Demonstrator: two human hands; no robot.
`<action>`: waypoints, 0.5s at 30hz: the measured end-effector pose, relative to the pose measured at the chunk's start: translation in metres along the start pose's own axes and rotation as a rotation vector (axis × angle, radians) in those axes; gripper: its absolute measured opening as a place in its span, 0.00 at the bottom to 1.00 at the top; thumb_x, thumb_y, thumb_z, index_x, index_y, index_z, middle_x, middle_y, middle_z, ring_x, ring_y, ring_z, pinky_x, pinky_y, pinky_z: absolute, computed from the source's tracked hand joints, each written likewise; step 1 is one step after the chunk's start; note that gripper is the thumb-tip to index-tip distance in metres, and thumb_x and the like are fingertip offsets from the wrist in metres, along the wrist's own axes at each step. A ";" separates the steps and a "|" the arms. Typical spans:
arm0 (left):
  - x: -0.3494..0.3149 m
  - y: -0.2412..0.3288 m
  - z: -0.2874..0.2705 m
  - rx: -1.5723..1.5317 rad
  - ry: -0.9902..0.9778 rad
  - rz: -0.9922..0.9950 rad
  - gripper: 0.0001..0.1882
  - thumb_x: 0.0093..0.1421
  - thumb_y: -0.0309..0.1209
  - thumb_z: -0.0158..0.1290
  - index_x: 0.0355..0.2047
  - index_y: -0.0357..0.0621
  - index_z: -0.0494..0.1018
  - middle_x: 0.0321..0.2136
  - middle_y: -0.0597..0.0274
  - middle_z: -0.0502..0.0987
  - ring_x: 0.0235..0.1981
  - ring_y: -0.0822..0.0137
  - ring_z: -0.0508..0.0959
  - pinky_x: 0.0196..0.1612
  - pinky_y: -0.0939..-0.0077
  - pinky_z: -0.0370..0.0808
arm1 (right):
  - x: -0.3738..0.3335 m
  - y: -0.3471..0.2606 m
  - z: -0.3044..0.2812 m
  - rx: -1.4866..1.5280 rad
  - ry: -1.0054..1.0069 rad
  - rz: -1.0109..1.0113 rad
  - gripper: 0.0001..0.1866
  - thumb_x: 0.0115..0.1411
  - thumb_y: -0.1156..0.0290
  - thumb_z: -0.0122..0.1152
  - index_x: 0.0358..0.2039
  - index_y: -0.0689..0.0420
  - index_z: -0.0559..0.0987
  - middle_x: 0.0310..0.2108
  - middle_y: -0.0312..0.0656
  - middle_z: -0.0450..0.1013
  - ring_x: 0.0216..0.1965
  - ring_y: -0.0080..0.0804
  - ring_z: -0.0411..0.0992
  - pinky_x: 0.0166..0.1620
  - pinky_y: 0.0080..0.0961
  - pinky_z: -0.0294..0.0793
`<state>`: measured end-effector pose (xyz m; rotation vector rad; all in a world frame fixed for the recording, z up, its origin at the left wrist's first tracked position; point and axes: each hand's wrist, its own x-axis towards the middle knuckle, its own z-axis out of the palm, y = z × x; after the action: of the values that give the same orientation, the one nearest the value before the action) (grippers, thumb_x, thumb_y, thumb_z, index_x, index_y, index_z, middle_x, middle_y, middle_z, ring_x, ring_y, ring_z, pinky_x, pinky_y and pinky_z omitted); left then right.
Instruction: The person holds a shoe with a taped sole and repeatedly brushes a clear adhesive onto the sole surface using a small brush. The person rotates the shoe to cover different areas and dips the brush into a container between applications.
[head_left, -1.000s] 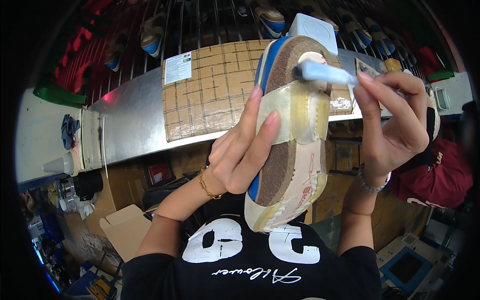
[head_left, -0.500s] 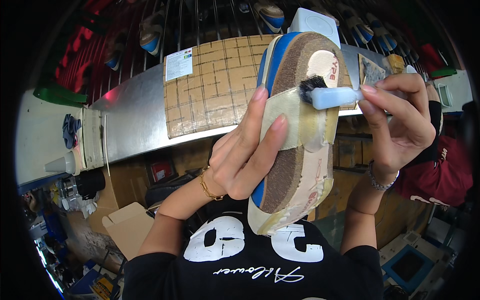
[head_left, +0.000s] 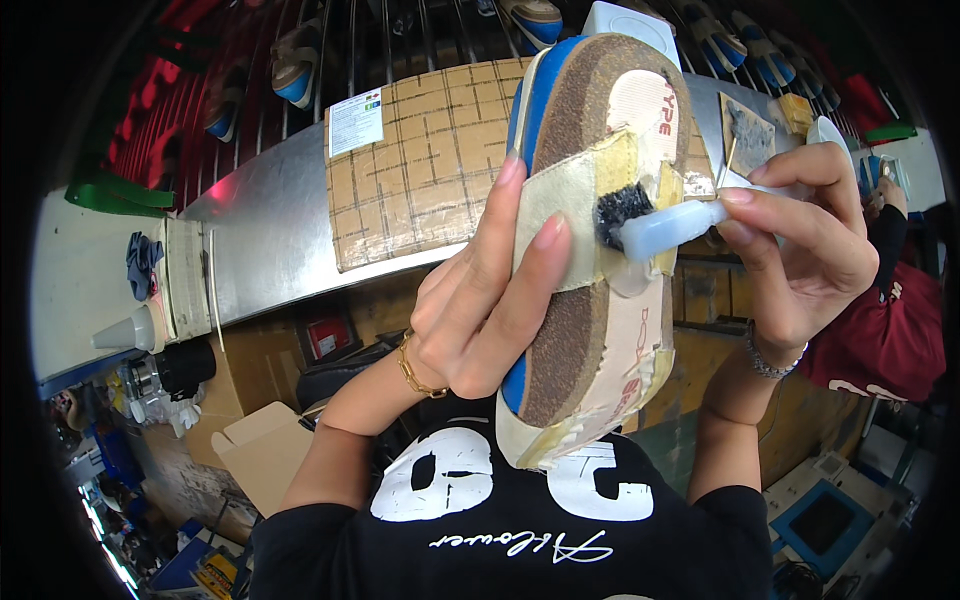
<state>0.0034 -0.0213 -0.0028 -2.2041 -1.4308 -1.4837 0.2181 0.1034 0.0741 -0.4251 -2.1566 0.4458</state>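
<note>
Head view: shoe point(head_left: 575, 255), long axis near-vertical, top leaning slightly right; brush point(head_left: 670, 228), bristle end leftward. Left hand point(head_left: 465, 310), angled up, grips shoe's side; right hand point(head_left: 810, 235) pinches brush.

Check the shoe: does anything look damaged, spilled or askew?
Nothing looks plainly spilled or broken. The oddest spot is the cream edge at the near end of the shoe: puckered and ragged where it folds onto the underside, though the shoe may simply be unfinished.
</note>
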 end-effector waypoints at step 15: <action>-0.001 -0.007 0.003 0.051 0.046 -0.022 0.21 0.61 0.19 0.55 0.55 0.23 0.71 0.54 0.18 0.68 0.41 0.50 0.83 0.40 0.72 0.82 | 0.005 -0.001 0.002 0.169 -0.083 0.064 0.11 0.47 0.78 0.67 0.34 0.62 0.86 0.33 0.44 0.71 0.34 0.29 0.67 0.38 0.21 0.62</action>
<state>0.0000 -0.0165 -0.0072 -2.1176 -1.4670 -1.4779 0.2131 0.1041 0.0768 -0.3866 -2.1688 0.6871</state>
